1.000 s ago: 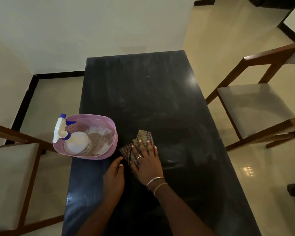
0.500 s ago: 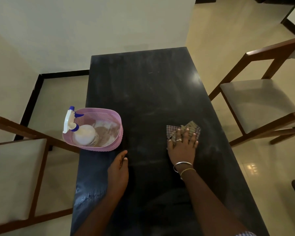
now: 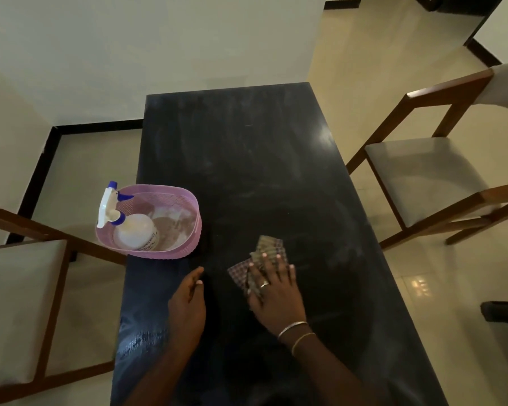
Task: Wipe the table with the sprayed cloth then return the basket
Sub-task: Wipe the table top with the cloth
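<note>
Only 1 view here, the head cam looking down. Biggest worry for me is the pink basket point(image 3: 170, 253): it sits right at the left edge of the black table point(image 3: 247, 159), part of it looks like it overhangs, and a spray bottle point(image 3: 129, 227) lies inside with its nozzle poking over the rim. A wide sweep of the checked cloth point(image 3: 264, 259) toward that side could bump it off, I reckon. The cloth is also folded loose, so it could bunch up under the palm and skip patches; the far half of the table looks streaky and dusty.

Right hand point(image 3: 273, 291) is flat on the near end of the cloth, fingers spread and pressing down rather than curled around it, wrist low. Left hand point(image 3: 188, 306) rests on the table just beside it, fingers loosely together, holding nothing, a short way from the basket.
</note>
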